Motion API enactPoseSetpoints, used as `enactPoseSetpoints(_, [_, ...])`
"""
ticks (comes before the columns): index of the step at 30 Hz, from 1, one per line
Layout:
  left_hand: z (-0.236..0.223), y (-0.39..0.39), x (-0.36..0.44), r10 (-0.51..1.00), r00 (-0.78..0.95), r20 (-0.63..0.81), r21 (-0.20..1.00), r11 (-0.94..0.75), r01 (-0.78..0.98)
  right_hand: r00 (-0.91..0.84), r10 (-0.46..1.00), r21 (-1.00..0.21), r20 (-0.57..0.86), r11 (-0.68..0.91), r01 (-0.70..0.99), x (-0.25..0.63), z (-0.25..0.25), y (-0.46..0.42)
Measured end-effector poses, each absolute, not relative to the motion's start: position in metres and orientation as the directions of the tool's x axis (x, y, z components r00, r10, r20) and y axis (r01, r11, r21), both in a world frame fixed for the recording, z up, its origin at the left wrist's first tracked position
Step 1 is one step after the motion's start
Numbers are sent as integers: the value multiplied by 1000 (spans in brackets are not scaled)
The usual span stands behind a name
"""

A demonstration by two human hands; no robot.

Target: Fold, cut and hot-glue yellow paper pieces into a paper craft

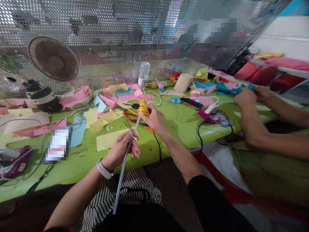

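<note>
A long translucent stick point(123, 164) slants from above my lap up over the table edge. My left hand point(124, 145), with a pale watch band at its wrist, is closed around its upper part. At the stick's top end my right hand point(154, 119) pinches a small bright yellow piece point(144, 108), which looks like rolled or folded paper. The stick's tip meets the yellow piece; how they join is hidden. Red-orange scissor handles point(130, 115) lie just behind my hands. Beneath my right hand lies a dark tool with an orange end point(148, 128). A yellow paper strip point(103, 140) is beside my left hand.
Cut coloured paper point(101, 119) covers much of the green table point(178, 129). A fan point(54, 59), a black bottle point(42, 96) and a phone point(57, 145) stand or lie left. Cables and a power strip point(205, 116) lie right, near another person's hands point(246, 95) holding blue paper.
</note>
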State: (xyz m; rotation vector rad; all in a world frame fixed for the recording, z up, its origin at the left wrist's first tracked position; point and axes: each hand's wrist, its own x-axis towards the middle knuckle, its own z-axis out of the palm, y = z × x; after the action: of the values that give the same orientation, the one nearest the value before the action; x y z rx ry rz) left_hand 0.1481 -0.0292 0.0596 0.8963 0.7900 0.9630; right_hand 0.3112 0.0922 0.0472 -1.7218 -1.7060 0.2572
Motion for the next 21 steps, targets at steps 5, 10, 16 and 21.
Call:
enactPoseSetpoints(5, [55, -29, 147, 912, 371, -174, 886, 309, -344, 114, 932, -571, 344, 111, 813, 310, 44, 93])
enactPoseSetpoints(10, [53, -30, 148, 918, 359, -172, 881, 306, -361, 124, 927, -544, 353, 95, 834, 309, 45, 92])
enactPoseSetpoints(16, [51, -31, 147, 920, 354, -170, 883, 302, -360, 130, 924, -530, 361, 88, 843, 307, 42, 93])
enactPoseSetpoints(21, [50, -31, 147, 917, 364, -165, 872, 308, -380, 111, 919, -522, 378, 113, 845, 307, 38, 95])
